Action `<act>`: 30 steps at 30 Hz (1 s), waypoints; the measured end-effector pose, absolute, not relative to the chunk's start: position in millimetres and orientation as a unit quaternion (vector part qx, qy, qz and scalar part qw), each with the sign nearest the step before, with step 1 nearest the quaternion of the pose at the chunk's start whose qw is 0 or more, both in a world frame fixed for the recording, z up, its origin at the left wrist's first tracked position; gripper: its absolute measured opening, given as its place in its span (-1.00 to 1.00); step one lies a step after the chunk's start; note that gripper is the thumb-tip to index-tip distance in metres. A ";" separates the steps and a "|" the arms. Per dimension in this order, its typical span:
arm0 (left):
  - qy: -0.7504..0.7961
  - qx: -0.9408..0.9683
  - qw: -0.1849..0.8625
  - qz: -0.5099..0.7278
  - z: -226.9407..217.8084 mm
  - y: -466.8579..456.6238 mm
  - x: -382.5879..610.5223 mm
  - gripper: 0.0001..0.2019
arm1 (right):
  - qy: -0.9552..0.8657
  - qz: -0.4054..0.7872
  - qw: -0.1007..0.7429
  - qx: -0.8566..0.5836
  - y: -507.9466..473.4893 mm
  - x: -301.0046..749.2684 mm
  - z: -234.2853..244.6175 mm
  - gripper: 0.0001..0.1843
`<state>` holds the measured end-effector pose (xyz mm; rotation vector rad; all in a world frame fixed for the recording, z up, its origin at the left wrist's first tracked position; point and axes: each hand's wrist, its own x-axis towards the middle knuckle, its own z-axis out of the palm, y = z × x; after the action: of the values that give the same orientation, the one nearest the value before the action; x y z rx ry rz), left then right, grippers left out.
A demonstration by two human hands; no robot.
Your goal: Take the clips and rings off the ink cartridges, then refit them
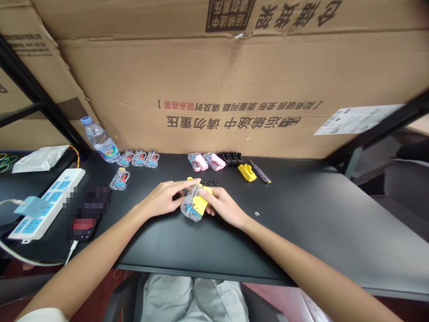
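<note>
A small clear plastic toy with blue and yellow parts (193, 205) lies on the black table (301, 223) in front of me. My left hand (164, 197) rests against its left side, with the fingers stretched over its top. My right hand (223, 205) grips its right side, thumb on the yellow part. Small black rings (209, 182) lie just beyond the toy.
Several finished clear toys (139, 158) and two pink ones (206, 162) line the back edge by a water bottle (100, 141). A yellow part (247, 172), black parts (230, 157) and a screwdriver (259, 171) lie at centre back. Power strip (43, 203) and phone (85, 219) are at the left. A cardboard wall (234, 89) stands behind.
</note>
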<state>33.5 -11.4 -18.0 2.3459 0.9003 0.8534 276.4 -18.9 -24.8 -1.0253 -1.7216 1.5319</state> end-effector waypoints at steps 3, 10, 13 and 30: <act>0.334 0.865 0.195 0.320 -15.7 -11.8 34.1 -0.55 | -0.641 0.593 0.300 -0.384 -17.6 277.4 -23.8 -0.31; 0.401 0.775 0.303 0.382 -10.9 -15.5 41.3 -0.68 | -0.640 0.574 0.337 -0.384 -19.7 277.1 -20.1 -0.38; 0.401 0.756 0.360 0.372 -6.9 -15.9 41.9 -0.64 | -0.648 0.560 0.333 -0.395 -20.9 276.8 -16.4 -0.43; 0.421 0.693 0.389 0.438 -2.1 -10.7 38.1 -0.59 | -0.623 0.466 0.439 -0.450 -12.5 285.0 -6.2 -0.43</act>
<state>38.1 -10.7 -2.1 1.7620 1.0700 1.1128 285.0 -12.5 -6.2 -1.1194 -1.5470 1.1574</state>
